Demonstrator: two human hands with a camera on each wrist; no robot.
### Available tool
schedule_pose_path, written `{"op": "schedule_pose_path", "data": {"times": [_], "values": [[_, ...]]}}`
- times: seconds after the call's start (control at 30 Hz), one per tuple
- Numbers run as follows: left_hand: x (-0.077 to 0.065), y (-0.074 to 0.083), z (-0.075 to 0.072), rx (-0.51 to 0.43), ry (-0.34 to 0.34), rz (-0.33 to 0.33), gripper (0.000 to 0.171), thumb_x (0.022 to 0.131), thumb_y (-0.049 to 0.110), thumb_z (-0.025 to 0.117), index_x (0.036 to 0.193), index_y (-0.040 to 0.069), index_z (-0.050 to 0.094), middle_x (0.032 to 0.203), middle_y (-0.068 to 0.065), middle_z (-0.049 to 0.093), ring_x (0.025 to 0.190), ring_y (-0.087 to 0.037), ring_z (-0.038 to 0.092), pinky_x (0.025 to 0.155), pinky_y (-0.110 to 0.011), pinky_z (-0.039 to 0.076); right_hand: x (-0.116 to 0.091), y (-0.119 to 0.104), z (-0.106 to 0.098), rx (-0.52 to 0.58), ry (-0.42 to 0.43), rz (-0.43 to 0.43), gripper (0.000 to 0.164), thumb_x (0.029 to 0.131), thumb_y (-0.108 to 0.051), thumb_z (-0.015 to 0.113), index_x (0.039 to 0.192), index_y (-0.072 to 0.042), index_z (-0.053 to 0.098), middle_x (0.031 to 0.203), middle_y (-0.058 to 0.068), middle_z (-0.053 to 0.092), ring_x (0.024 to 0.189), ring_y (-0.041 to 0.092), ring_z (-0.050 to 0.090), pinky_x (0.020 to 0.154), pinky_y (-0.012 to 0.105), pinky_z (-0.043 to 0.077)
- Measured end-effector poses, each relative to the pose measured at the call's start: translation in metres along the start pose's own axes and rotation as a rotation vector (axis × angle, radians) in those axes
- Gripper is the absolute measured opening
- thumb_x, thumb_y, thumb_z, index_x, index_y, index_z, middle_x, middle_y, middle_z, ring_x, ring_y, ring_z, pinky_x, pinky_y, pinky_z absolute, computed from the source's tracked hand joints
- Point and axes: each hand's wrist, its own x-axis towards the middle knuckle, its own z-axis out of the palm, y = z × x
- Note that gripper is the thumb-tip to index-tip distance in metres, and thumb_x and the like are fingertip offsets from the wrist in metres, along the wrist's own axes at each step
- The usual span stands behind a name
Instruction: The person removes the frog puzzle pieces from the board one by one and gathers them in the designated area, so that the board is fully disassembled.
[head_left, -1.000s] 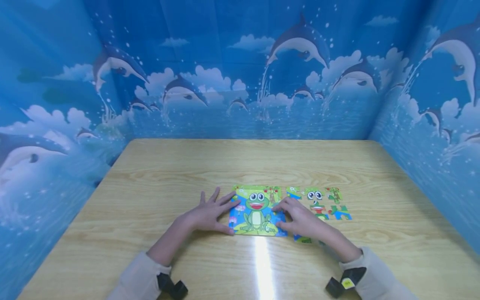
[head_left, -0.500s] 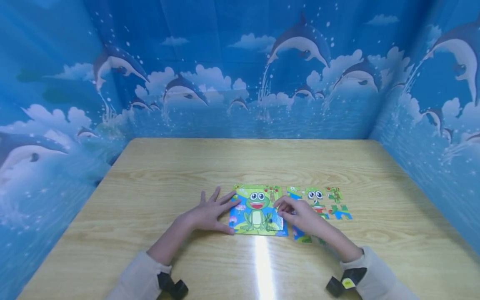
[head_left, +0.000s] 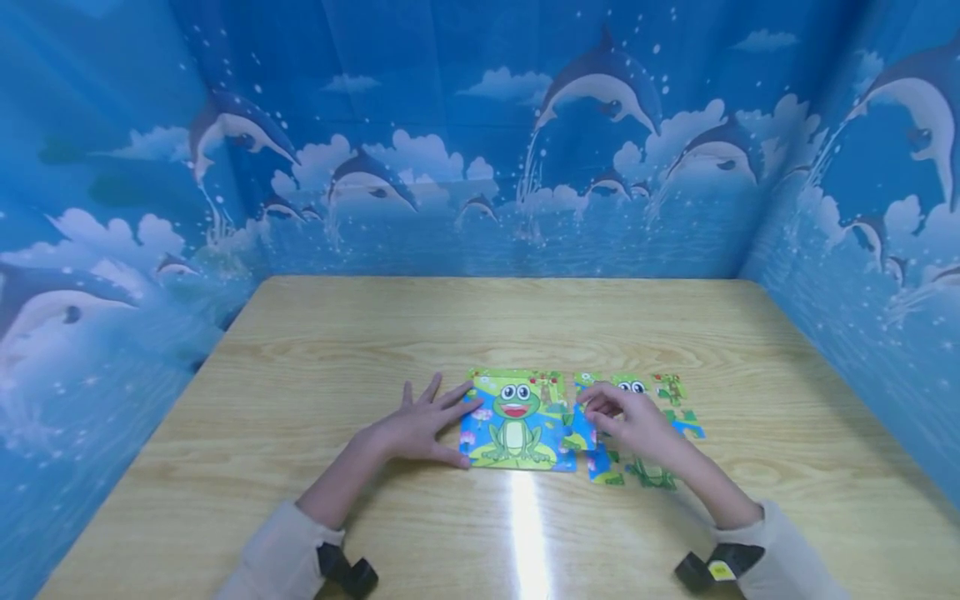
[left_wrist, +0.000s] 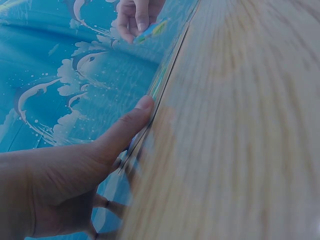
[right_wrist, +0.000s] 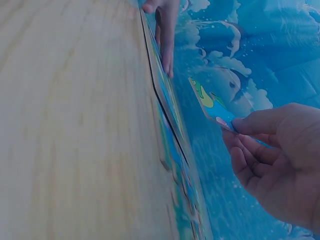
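A frog picture puzzle board (head_left: pixel 513 440) lies flat on the table. My left hand (head_left: pixel 415 430) rests at its left edge, fingers spread, with the thumb (left_wrist: pixel 131 120) along the edge in the left wrist view. Just right of the board, my right hand (head_left: pixel 637 427) pinches a puzzle piece (right_wrist: pixel 212 106) between thumb and fingers. This piece is raised above the table, tilted, with blue, green and yellow print. Loose pieces lie beneath and around the right hand, among them a frog-eyes piece (head_left: pixel 632 387) that the hand partly covers.
To the right are a tree piece (head_left: pixel 670 388), a blue and green piece (head_left: pixel 688 423), a lower corner piece (head_left: pixel 603 467) and a frog-body piece (head_left: pixel 652 475). The wooden table (head_left: pixel 360 333) is bordered by dolphin-print curtains (head_left: pixel 480 150).
My right hand has lifted the puzzle piece off the board's lower right and carried it rightward, over the loose pieces. The left hand has stayed in place.
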Motion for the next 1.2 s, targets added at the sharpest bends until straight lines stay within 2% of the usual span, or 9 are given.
{"op": "schedule_pose_path", "data": {"times": [0.1,0.3,0.8,1.07,1.2], "values": [[0.001,-0.001,0.0,0.004,0.002,0.003,0.09,0.073,0.068,0.057,0.147,0.029,0.021,0.153,0.005,0.002,0.133,-0.038,-0.01,0.096,-0.065,-0.01,-0.007,0.003,-0.009,-0.003,0.024,0.01,0.018,0.088,0.001,0.059,0.105,-0.004,0.061,0.085,-0.002,0.063,0.077,0.013,0.06,0.067,0.026,0.051],[0.0,-0.001,0.001,0.0,0.011,0.014,0.091,0.073,0.068,0.057,0.147,0.028,0.021,0.153,0.003,0.002,0.133,-0.038,-0.01,0.096,-0.065,-0.01,-0.022,0.009,-0.029,-0.009,0.027,0.084,0.019,0.088,-0.006,0.061,0.107,-0.005,0.061,0.087,-0.001,0.063,0.077,0.013,0.058,0.066,0.025,0.05],[0.0,-0.001,0.0,-0.004,0.009,0.009,0.091,0.074,0.068,0.057,0.147,0.029,0.02,0.153,0.004,0.002,0.134,-0.037,-0.01,0.097,-0.064,-0.01,-0.054,0.029,-0.056,-0.08,0.036,0.068,0.017,0.09,-0.008,0.059,0.106,-0.003,0.062,0.087,-0.005,0.063,0.079,0.008,0.058,0.07,0.024,0.05],[0.0,0.0,-0.001,-0.01,0.013,0.014,0.091,0.074,0.067,0.058,0.147,0.027,0.021,0.153,0.002,0.003,0.134,-0.038,-0.01,0.097,-0.065,-0.01,-0.068,0.042,-0.067,-0.085,0.041,0.097,0.019,0.089,-0.007,0.059,0.108,-0.002,0.062,0.087,-0.004,0.063,0.08,0.007,0.058,0.069,0.023,0.05],[-0.001,0.001,-0.001,-0.008,0.011,0.017,0.091,0.075,0.066,0.058,0.147,0.027,0.021,0.153,0.002,0.003,0.134,-0.039,-0.009,0.097,-0.066,-0.009,-0.075,0.05,-0.074,-0.073,0.016,0.143,0.021,0.09,-0.009,0.059,0.109,-0.001,0.061,0.09,-0.003,0.063,0.082,0.006,0.058,0.072,0.021,0.049]]}}
